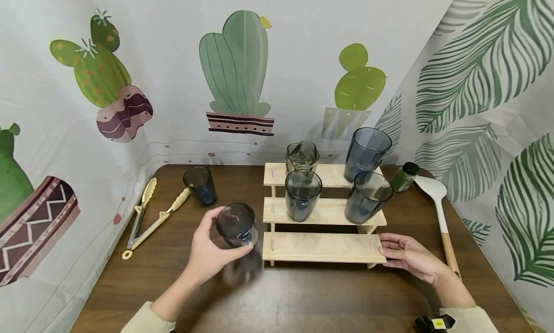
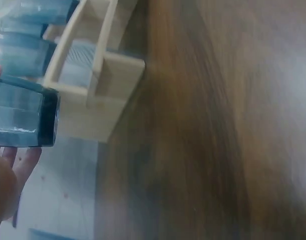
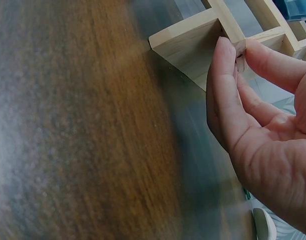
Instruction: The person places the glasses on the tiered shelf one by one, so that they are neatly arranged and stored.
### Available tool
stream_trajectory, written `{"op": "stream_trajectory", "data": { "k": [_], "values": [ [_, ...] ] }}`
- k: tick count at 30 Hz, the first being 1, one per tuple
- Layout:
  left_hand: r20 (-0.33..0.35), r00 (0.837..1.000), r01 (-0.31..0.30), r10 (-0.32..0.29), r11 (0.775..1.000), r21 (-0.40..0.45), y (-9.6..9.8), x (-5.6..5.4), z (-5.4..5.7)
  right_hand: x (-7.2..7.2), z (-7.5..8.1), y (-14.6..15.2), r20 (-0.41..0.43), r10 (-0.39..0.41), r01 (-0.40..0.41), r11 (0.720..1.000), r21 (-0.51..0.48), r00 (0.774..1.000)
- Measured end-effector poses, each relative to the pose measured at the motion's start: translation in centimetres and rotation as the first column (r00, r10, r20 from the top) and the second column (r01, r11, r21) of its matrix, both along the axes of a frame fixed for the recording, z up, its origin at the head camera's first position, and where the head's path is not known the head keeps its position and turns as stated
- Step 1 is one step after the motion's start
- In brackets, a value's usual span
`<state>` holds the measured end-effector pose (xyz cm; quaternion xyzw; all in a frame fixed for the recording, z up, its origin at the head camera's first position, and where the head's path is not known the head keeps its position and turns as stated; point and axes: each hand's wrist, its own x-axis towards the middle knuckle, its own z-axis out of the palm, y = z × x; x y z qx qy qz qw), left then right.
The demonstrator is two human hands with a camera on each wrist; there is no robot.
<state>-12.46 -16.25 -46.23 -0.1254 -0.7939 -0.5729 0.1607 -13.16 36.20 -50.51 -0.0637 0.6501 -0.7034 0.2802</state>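
Note:
My left hand (image 1: 209, 249) grips a dark tinted glass (image 1: 236, 222), thumb on its near side, just left of the three-step wooden rack (image 1: 324, 246). In the left wrist view, the same glass (image 2: 23, 112) appears sideways, with fingers under it. At the rack's right end, my right hand (image 1: 409, 256) pinches the edge of the lowest step. The right wrist view shows the thumb and fingertips of this hand (image 3: 262, 115) on the wood. Two tinted glasses, one left (image 1: 302, 198) and one right (image 1: 367, 201), stand on the middle step. Nothing stands on the lowest step.
On the top step are a wavy glass (image 1: 302, 153) and a tall blue-grey glass (image 1: 365, 155). A small dark glass (image 1: 200, 186) and tongs (image 1: 151, 227) lie left. To the right are a black-lidded jar (image 1: 404, 178) and a white spatula (image 1: 439, 208). A patterned cloth (image 1: 303, 73) hangs behind.

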Motion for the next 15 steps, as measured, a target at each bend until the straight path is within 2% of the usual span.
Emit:
{"op": "stream_trajectory", "data": {
  "k": [4, 7, 10, 15],
  "values": [
    [-0.031, 0.996, 0.082, -0.083, 0.997, -0.013, 1.4, 0.6, 0.8, 0.0, -0.1, 0.0, 0.000, 0.000, 0.000, 1.000, -0.003, 1.000],
    [-0.052, 0.989, 0.135, -0.136, 0.991, -0.023, 2.8, 0.9, 0.9, 0.0, -0.2, 0.1, 0.002, 0.000, 0.000, 1.000, -0.004, 1.000],
    [-0.079, 0.979, 0.188, -0.190, 0.982, -0.033, 4.6, 1.1, 0.8, 0.0, -0.2, 0.1, 0.002, -0.001, 0.001, 1.000, -0.003, 1.000],
    [-0.084, 0.957, 0.275, -0.278, 0.960, -0.046, 7.9, 1.1, 0.2, 0.0, -0.2, 0.1, 0.003, -0.012, 0.012, 1.000, 0.004, 1.000]
  ]
}}
